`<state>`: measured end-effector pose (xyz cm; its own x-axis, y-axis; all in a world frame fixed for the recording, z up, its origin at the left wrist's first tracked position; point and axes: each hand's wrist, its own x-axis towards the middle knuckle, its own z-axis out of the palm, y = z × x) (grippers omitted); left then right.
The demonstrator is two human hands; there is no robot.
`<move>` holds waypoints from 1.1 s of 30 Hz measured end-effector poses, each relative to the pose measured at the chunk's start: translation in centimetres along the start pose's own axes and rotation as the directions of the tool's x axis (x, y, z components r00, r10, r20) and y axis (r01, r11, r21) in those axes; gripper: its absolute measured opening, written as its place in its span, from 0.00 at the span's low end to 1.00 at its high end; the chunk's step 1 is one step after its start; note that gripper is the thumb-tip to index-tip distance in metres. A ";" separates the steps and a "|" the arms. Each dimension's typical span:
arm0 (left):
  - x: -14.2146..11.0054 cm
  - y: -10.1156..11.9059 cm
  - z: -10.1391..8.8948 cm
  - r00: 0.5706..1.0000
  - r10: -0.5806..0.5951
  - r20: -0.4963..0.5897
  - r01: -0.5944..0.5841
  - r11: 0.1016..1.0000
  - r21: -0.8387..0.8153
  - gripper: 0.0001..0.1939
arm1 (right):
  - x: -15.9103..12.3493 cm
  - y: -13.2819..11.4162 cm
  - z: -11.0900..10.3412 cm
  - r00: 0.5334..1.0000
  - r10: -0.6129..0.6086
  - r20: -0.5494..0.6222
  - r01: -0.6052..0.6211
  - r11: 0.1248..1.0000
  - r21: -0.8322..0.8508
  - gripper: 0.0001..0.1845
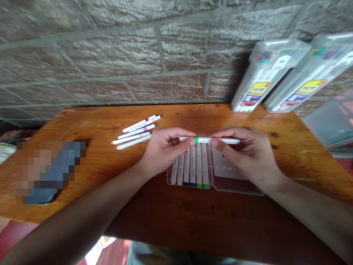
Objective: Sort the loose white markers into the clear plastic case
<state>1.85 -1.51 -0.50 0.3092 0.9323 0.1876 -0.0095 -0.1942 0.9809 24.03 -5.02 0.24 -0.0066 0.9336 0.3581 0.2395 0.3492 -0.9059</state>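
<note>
A white marker with a green band (pixel 205 140) is held level between both hands above an open clear plastic case (pixel 234 186). My left hand (pixel 162 149) pinches its left end, and my right hand (pixel 246 152) grips its right part. Several white markers (pixel 191 167) lie side by side in the case's left half. The right half of the case shows no markers.
Several loose white markers (pixel 136 131) lie on the wooden table (pixel 193 221) to the left of my hands. Two closed marker boxes (pixel 266 75) lean against the brick wall at the back right. A blurred patch (pixel 49 171) sits at the left.
</note>
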 end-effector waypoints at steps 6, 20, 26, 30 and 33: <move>-0.7 -0.1 0.3 0.992 0.073 0.103 -0.088 0.986 0.141 0.10 | -0.6 0.0 0.0 0.992 -0.101 0.075 0.106 0.992 -0.071 0.06; -1.3 0.5 0.3 0.962 0.099 0.253 -0.156 0.964 0.217 0.13 | -0.8 0.2 -0.1 0.962 -0.202 0.181 0.244 0.937 -0.249 0.08; -1.3 0.8 0.3 0.945 0.160 0.286 -0.242 0.930 0.276 0.12 | -0.7 0.3 -0.3 0.966 -0.172 0.196 0.216 0.949 -0.232 0.07; -1.2 0.8 0.4 0.946 0.193 0.259 -0.261 0.929 0.261 0.12 | -0.8 0.3 -0.3 0.969 -0.143 0.204 0.183 0.963 -0.197 0.06; -1.2 0.5 0.3 0.953 0.182 0.242 -0.241 0.939 0.243 0.13 | -0.9 0.4 -0.3 0.969 -0.144 0.201 0.181 0.967 -0.178 0.05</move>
<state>1.77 -2.81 -0.30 0.5234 0.7792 0.3447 0.1480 -0.4816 0.8638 24.40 -5.73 -0.33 -0.2358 0.8702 0.4326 0.4033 0.4926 -0.7712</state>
